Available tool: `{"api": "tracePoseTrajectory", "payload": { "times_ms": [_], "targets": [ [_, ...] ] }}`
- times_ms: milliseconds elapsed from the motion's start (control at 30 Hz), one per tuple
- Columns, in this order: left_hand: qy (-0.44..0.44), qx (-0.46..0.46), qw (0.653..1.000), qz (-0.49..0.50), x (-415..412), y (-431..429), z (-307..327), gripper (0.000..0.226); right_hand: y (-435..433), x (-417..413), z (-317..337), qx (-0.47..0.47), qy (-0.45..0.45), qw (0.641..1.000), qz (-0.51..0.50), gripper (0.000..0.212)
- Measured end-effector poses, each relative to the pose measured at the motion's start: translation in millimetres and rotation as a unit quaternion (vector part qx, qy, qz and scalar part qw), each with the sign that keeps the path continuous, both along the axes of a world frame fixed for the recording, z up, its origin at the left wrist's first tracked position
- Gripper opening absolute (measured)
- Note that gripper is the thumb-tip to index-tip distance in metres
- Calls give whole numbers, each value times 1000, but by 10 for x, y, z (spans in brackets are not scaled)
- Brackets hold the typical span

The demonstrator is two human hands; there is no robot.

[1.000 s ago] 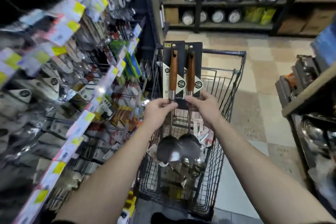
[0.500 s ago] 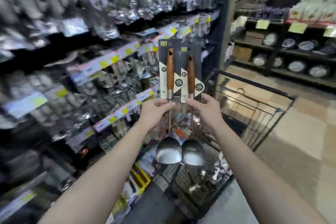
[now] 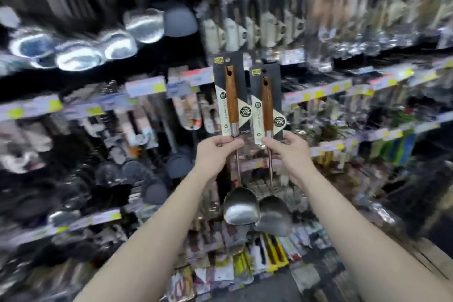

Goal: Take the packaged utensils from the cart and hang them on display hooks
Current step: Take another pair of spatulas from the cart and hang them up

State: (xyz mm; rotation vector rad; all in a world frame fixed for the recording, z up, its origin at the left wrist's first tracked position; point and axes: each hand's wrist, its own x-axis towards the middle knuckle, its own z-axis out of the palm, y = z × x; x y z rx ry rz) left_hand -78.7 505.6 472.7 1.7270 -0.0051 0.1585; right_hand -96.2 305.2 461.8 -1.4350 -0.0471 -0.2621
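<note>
Head view: both bare forearms reach up toward a blurred wall of hanging kitchenware. The left hand (image 3: 215,152) holds the left spatula (image 3: 231,98), a steel-bladed turner with a brown wooden handle fastened to a dark grey backing card. Its thumb and curled fingers pinch the metal neck just under the card's lower edge. The right hand (image 3: 291,152) grips the right spatula (image 3: 266,105), a matching wood-handled steel turner on its own dark card, thumb and curled fingers pinching the neck at the same spot. Both packages stand upright, just beside each other, the left one a little higher. Each card has a small round hang hole near its top, and neither hangs on a hook. The two rounded steel blades hang below the wrists, side by side; whether they touch cannot be told. Behind them run rows of white-and-yellow price labels (image 3: 144,87), and shiny steel ladle bowls (image 3: 143,24) hang at upper left.
</note>
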Motion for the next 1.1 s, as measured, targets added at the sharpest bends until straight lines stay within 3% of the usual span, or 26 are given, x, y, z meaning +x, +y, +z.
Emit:
{"api": "tracePoseTrajectory", "payload": {
  "times_ms": [133,367,500,600,900,1100],
  "targets": [
    [-7,-13,997,70,-351,1101,180,25,1046,-57,180,14,-5,998,68,28],
    [-41,-21,987,154,-1151,2980,592,25,2846,-406,640,22,-46,985,164,19],
    [-53,-13,982,178,-1576,3906,761,59,3756,-638,818,34,-56,975,214,12],
    [-62,-22,979,194,-1852,4438,882,61,4373,-726,939,13,-69,968,241,13],
    [-107,3,954,279,-2288,5588,1302,12,5833,-863,1445,26,-123,939,320,15],
    [-138,3,940,311,-2224,6209,1576,25,6590,-715,1764,20,-155,923,351,14]
  ]
}}
